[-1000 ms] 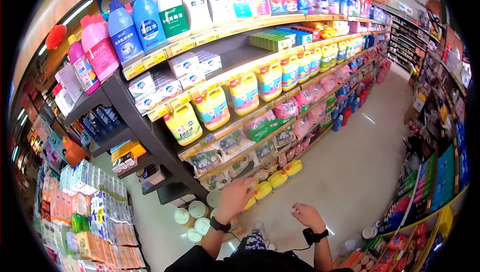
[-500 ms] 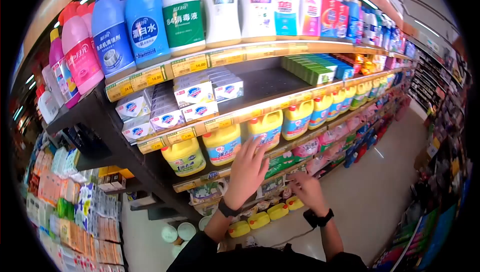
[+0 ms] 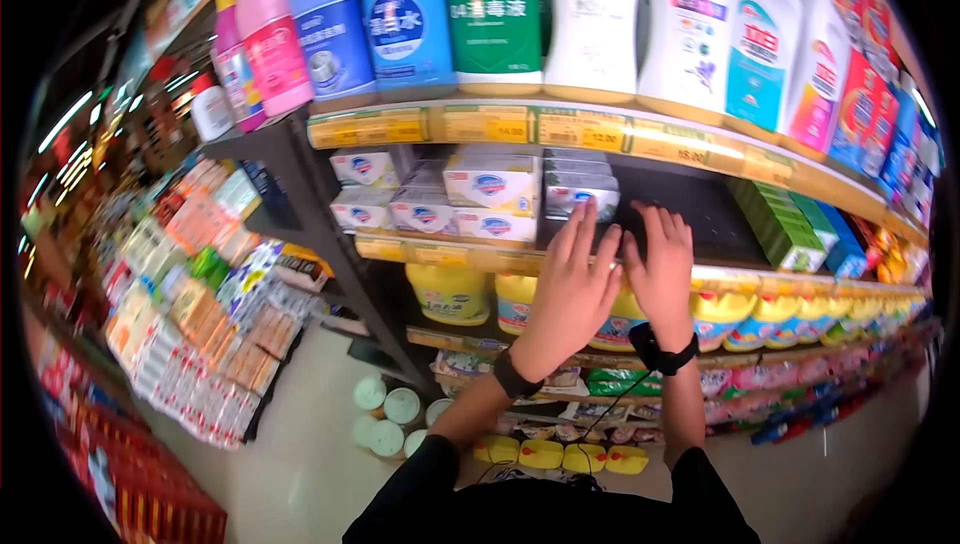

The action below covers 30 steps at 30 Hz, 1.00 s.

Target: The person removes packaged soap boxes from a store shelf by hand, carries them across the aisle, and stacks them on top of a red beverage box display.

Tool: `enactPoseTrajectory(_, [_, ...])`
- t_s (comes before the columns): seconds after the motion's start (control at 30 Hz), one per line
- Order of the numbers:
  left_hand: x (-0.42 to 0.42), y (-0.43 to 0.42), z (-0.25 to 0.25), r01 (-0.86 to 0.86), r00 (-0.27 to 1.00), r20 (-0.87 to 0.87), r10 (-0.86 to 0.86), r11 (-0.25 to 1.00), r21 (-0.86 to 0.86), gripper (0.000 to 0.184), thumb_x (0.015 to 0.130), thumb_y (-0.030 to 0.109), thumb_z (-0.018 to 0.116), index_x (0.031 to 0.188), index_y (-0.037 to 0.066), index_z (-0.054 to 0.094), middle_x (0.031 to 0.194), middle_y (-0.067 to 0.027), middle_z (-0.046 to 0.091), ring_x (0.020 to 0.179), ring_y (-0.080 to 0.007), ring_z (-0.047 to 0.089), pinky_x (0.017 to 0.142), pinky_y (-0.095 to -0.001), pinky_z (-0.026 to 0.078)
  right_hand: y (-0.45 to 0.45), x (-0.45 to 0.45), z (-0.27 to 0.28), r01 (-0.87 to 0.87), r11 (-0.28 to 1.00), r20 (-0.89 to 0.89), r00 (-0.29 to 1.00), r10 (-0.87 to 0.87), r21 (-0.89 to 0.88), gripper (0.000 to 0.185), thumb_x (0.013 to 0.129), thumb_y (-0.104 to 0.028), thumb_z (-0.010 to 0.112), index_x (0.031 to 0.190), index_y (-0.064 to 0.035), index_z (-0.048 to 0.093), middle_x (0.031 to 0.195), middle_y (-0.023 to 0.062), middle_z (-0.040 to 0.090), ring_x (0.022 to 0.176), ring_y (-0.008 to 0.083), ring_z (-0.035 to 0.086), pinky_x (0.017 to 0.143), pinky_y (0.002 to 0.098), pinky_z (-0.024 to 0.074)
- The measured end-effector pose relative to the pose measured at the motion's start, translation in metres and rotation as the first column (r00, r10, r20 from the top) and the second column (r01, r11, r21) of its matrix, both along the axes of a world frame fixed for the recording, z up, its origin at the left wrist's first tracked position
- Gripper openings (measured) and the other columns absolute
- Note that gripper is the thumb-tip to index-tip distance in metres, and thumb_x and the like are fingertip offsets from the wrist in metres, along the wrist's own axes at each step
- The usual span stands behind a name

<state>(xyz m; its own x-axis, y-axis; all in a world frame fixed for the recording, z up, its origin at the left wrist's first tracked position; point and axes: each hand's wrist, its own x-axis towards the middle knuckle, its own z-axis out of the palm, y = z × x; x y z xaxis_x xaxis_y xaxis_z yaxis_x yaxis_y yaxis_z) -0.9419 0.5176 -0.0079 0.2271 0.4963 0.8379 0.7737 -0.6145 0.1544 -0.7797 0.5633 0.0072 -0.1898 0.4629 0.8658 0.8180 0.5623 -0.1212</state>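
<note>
My left hand (image 3: 575, 279) is raised at the middle shelf, fingers spread, its fingertips just in front of a stack of grey-white soap boxes (image 3: 580, 184); whether they touch is unclear. Close on its right, my right hand (image 3: 660, 269) has its fingers apart at the dark bare part of the shelf (image 3: 685, 214). Neither hand holds anything visible. More white soap boxes (image 3: 492, 184) are stacked to the left of my hands. Both wrists wear black bands.
Large bottles, one with a green label (image 3: 495, 19), line the shelf above. Green boxes (image 3: 785, 224) lie to the right. Yellow jugs (image 3: 447, 294) stand below. White-lidded tubs (image 3: 403, 406) are on the floor, and packaged goods (image 3: 205, 309) are piled at left.
Both hands have risen from low in front of the shelves to the middle shelf and come closer together. The view has moved nearer to the shelves and turned.
</note>
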Motion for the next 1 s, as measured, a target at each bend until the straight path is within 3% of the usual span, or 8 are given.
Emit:
enactPoseTrajectory(0.2, [0.019, 0.041, 0.013, -0.344, 0.939, 0.039, 0.342, 0.936, 0.073, 0.049, 0.103, 0.027, 0.06, 0.146, 0.003, 0.058, 0.158, -0.0268, 0.046, 0.147, -0.0503, 0.039, 0.119, -0.0588, 0.035, 0.036, 0.001, 0.009, -0.149, 0.967, 0.088, 0.982, 0.17, -0.207, 0.045, 0.097, -0.017, 0.062, 0.142, -0.0146, 0.061, 0.12, 0.0145, 0.071, 0.106, 0.041, 0.067, 0.087, 0.0497, 0.0568])
enactPoseTrajectory(0.53, [0.034, 0.089, -0.018, -0.272, 0.933, 0.238, 0.269, 0.962, -0.019, 0.062, 0.076, 0.016, 0.073, 0.134, -0.001, 0.062, 0.146, -0.0284, 0.05, 0.141, -0.0507, 0.043, 0.118, -0.0556, 0.038, 0.057, 0.009, -0.015, 0.035, 0.908, 0.116, 0.993, 0.015, -0.418, 0.045, 0.105, -0.037, 0.06, 0.147, -0.0221, 0.055, 0.129, 0.0191, 0.071, 0.102, 0.0453, 0.071, 0.079, 0.0561, 0.055])
enactPoseTrajectory(0.6, [0.041, 0.098, -0.025, -0.329, 0.912, 0.243, 0.329, 0.943, -0.044, 0.067, 0.07, 0.017, 0.075, 0.133, -0.002, 0.063, 0.145, -0.0269, 0.052, 0.139, -0.0485, 0.045, 0.117, -0.0547, 0.04, 0.07, 0.013, -0.032, -0.16, 0.976, -0.057, 0.987, 0.153, -0.151, 0.048, 0.105, -0.035, 0.062, 0.15, -0.0213, 0.054, 0.134, 0.0186, 0.07, 0.112, 0.0441, 0.069, 0.084, 0.0532, 0.054])
enactPoseTrajectory(0.67, [0.045, 0.118, -0.04, -0.474, 0.873, 0.187, 0.451, 0.874, 0.107, 0.066, 0.068, 0.015, 0.076, 0.131, -0.001, 0.066, 0.142, -0.0247, 0.054, 0.138, -0.0448, 0.047, 0.114, -0.0508, 0.041, 0.064, 0.014, -0.021, -0.162, 0.934, -0.104, 0.985, 0.136, -0.319, 0.051, 0.104, -0.034, 0.064, 0.152, -0.0179, 0.053, 0.141, 0.0189, 0.066, 0.124, 0.0433, 0.063, 0.092, 0.0508, 0.0514])
enactPoseTrajectory(0.8, [0.047, 0.097, -0.016, -0.397, 0.895, 0.222, 0.387, 0.918, -0.001, 0.057, 0.068, 0.013, 0.076, 0.123, 0.001, 0.071, 0.138, -0.0221, 0.055, 0.139, -0.0405, 0.043, 0.107, -0.0472, 0.041, 0.087, 0.012, -0.022, -0.089, 0.96, -0.06, 0.995, 0.076, -0.264, 0.052, 0.103, -0.016, 0.064, 0.153, -0.0133, 0.052, 0.152, 0.0195, 0.055, 0.133, 0.0424, 0.056, 0.101, 0.0493, 0.0467])
enactPoseTrajectory(0.87, [0.051, 0.091, -0.015, -0.315, 0.924, 0.219, 0.314, 0.949, -0.029, 0.049, 0.07, 0.015, 0.076, 0.117, -0.001, 0.071, 0.135, -0.0241, 0.055, 0.139, -0.0436, 0.042, 0.106, -0.0489, 0.04, 0.093, 0.021, -0.025, -0.218, 0.969, -0.055, 0.975, 0.213, -0.114, 0.045, 0.095, -0.008, 0.069, 0.14, -0.0105, 0.064, 0.137, 0.0204, 0.06, 0.124, 0.0451, 0.058, 0.099, 0.0518, 0.0475])
enactPoseTrajectory(0.93, [0.052, 0.068, -0.013, -0.241, 0.938, 0.259, 0.229, 0.971, 0.012, 0.039, 0.075, 0.016, 0.074, 0.108, -0.003, 0.07, 0.13, -0.0257, 0.054, 0.137, -0.0463, 0.044, 0.103, -0.0492, 0.041, 0.044, 0.025, -0.012, -0.249, 0.932, -0.145, 0.945, 0.293, 0.264, 0.04, 0.098, -0.04, 0.077, 0.117, -0.0058, 0.073, 0.11, 0.0171, 0.071, 0.1, 0.0398, 0.07, 0.088, 0.0492, 0.0551])
enactPoseTrajectory(1.0, [0.037, 0.027, -0.016, -0.177, 0.973, 0.196, 0.125, 0.945, 0.274, 0.036, 0.088, 0.021, 0.067, 0.119, 0.003, 0.068, 0.129, -0.0224, 0.059, 0.13, -0.0421, 0.053, 0.098, -0.0495, 0.047, -0.003, 0.014, -0.001, -0.317, 0.865, -0.264, 0.861, 0.434, 0.39, 0.047, 0.098, -0.05, 0.076, 0.109, -0.0041, 0.075, 0.111, 0.0151, 0.07, 0.102, 0.0376, 0.07, 0.088, 0.049, 0.0556])
